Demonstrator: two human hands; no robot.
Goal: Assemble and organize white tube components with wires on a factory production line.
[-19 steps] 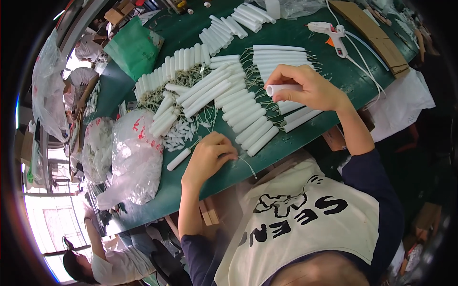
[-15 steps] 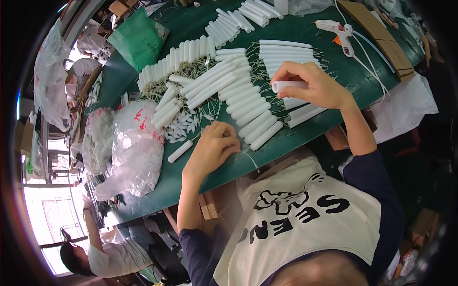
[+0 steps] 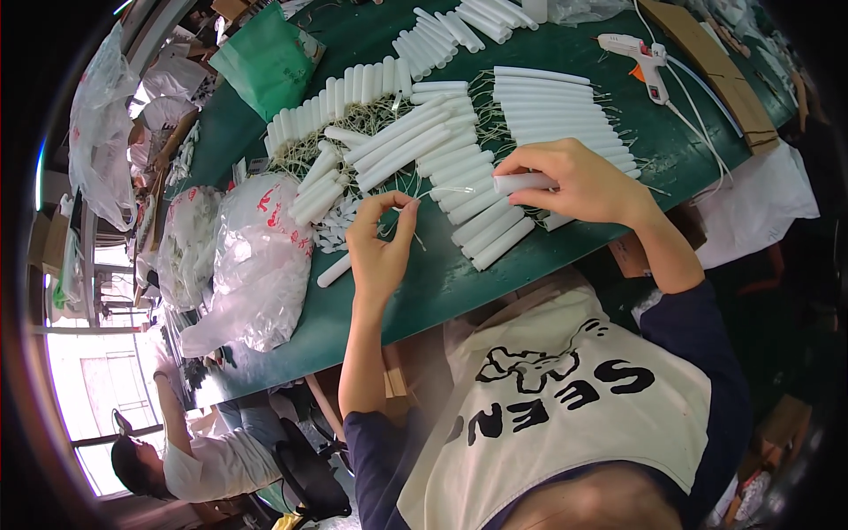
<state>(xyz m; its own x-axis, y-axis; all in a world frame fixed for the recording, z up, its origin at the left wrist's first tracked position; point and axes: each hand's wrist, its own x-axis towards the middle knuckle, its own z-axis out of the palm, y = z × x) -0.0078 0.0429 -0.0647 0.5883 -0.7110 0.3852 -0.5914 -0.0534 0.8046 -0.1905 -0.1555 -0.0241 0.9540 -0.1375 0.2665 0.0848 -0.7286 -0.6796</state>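
Note:
My right hand (image 3: 585,184) is closed around a short white tube (image 3: 525,182), its near end pointing left toward my other hand. Thumb and forefinger of my left hand (image 3: 380,243) pinch a thin white cord (image 3: 449,189), which stretches toward the tube; whether its far end touches the tube I cannot tell. Below and between the hands lies a row of white tubes (image 3: 496,240) with strings at their ends. Small white pieces (image 3: 332,228) are heaped behind my left hand, and a single white tube (image 3: 334,270) rests beside that wrist.
More stringed tubes (image 3: 552,106) are laid in rows across the green table (image 3: 424,305). A hot glue gun (image 3: 638,57) with its cable lies at the far right. Clear plastic bags (image 3: 256,265) and a green bag (image 3: 269,62) stand left. Another person (image 3: 216,468) sits at lower left.
My left hand has risen and turned, lifting the cord from near the table edge toward the tube. My right hand has come slightly nearer, and the tube's open end has turned from view.

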